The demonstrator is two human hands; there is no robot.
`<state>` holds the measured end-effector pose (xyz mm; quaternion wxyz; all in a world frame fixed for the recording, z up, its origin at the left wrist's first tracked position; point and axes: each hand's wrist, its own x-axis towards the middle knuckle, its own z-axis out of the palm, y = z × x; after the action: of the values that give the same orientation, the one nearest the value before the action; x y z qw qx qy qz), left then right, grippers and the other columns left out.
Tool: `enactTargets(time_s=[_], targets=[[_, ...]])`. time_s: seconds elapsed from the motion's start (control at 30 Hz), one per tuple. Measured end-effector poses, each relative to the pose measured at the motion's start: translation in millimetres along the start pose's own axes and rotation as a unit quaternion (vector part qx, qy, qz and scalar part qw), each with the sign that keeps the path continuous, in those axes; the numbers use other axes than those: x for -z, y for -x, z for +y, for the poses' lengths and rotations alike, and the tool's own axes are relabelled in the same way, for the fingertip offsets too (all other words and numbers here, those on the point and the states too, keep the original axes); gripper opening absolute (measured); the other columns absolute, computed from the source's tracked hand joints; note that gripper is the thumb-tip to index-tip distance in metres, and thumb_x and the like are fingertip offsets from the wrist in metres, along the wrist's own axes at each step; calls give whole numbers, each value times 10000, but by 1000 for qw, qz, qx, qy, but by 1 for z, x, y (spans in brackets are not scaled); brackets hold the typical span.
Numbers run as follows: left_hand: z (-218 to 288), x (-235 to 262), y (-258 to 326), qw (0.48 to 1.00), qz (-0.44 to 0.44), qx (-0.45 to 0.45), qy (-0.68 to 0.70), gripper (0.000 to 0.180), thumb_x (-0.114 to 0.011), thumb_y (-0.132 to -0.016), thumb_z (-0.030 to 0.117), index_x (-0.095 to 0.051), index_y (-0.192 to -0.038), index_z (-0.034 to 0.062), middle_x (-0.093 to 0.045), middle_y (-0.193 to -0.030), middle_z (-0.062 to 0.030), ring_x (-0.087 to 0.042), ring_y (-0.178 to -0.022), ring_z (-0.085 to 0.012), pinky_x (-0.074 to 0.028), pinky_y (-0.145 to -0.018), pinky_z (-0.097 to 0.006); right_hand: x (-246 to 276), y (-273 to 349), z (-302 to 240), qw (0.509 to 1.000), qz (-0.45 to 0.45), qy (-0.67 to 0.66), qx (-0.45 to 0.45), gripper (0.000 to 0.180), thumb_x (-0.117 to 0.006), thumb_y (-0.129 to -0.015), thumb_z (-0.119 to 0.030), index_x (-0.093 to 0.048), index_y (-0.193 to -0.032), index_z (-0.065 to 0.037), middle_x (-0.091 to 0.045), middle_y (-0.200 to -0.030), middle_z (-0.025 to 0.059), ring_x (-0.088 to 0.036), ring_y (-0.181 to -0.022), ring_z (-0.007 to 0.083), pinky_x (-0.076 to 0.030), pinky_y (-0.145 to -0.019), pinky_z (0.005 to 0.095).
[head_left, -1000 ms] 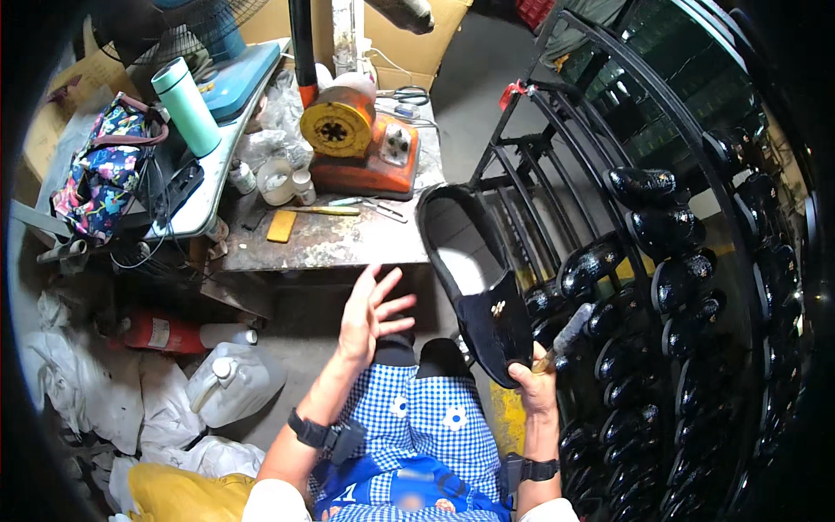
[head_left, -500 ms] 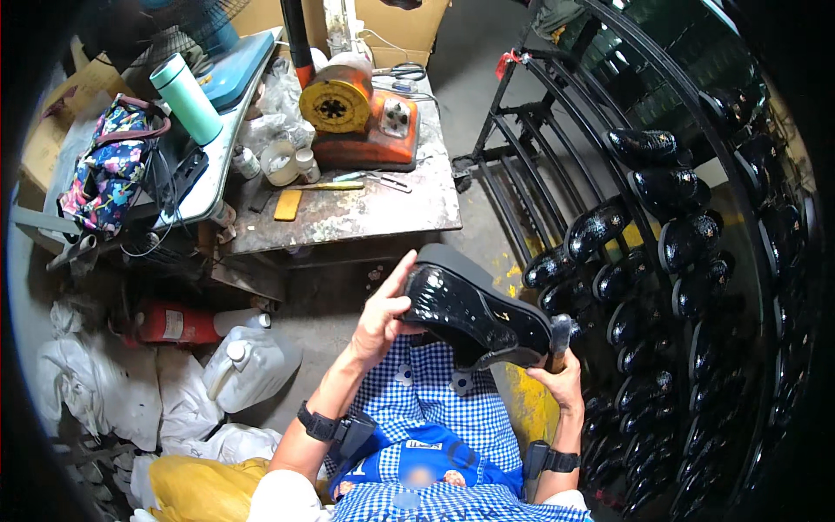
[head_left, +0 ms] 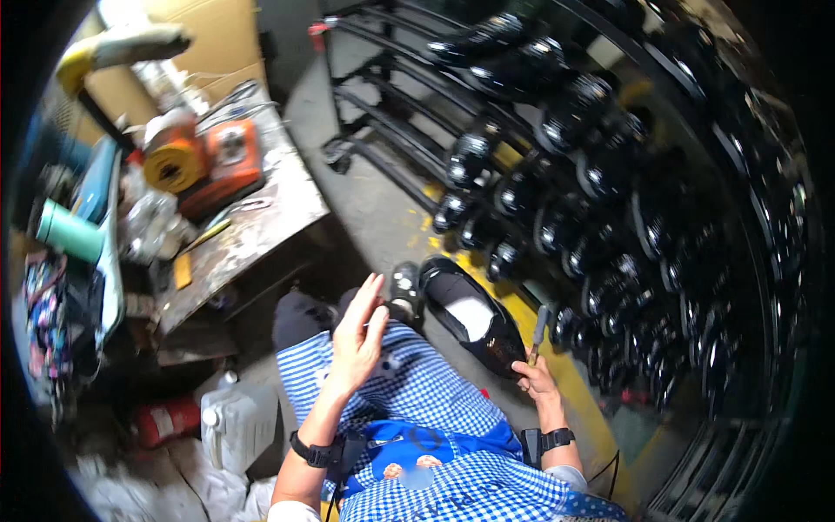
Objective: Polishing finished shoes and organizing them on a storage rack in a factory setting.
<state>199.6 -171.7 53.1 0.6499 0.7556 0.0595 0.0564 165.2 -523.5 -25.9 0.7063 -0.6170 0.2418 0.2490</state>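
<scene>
black shoe [head_left: 474,317] now off the left hand [head_left: 357,335], lowered rightward.

From my seat I can't tell how my right hand [head_left: 537,380] grips the small tool [head_left: 538,328]: the fingers blur together and the tool's tip is too small to read. The black shoe [head_left: 474,315] hides its own sole and part of the heel behind my lap. My left hand [head_left: 357,335] is smeared by motion, so its fingers run into each other. The rack of dark shoes [head_left: 600,174] fades into the black rim on the right, its far rows cut off. On the workbench [head_left: 261,226], the small clutter beside the orange machine [head_left: 204,161] is too blurred to name.
</scene>
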Motion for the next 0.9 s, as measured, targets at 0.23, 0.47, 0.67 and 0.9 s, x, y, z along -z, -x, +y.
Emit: enactTargets(time_s=[0.23, 0.47, 0.67, 0.9], targets=[[-15, -51, 8, 934, -20, -207, -292, 297, -558, -757, -35, -603, -1044, 32, -660, -835, -87, -619, -681, -191, -471, -622, -269, 90, 9, 115, 919, 309, -226, -98, 449, -761, -679, -191, -415, -958, -127, -430, -737, -1, -281, -380, 99, -271, -403, 261], [-11, -66, 7, 928, -27, -160, -336, 335, -596, -705, -37, -611, -1031, 37, -647, -769, -88, -583, -599, -191, -466, -568, -267, 110, -112, 111, 880, 329, -341, -41, 447, -775, -661, -330, -483, -936, -133, -423, -691, -18, -296, -405, 101, -267, -412, 241], [-2, -78, 3, 911, -40, -140, -387, 352, -586, -689, -36, -612, -1029, 49, -663, -812, -63, -574, -603, -178, -470, -574, -263, 80, -228, 77, 935, 271, -223, -46, 561, -690, -689, -523, -519, -927, -44, -640, -795, 146, -332, -358, 84, -274, -332, 227], [1, -92, -8, 912, -65, -130, -384, 348, -577, -685, -50, -615, -1021, 34, -665, -800, -68, -538, -558, -171, -448, -538, -255, 147, -234, 160, 659, 746, -74, -59, 536, -715, -647, -541, -570, -750, -35, -527, -550, 45, -453, -441, 158, -347, -388, 297]])
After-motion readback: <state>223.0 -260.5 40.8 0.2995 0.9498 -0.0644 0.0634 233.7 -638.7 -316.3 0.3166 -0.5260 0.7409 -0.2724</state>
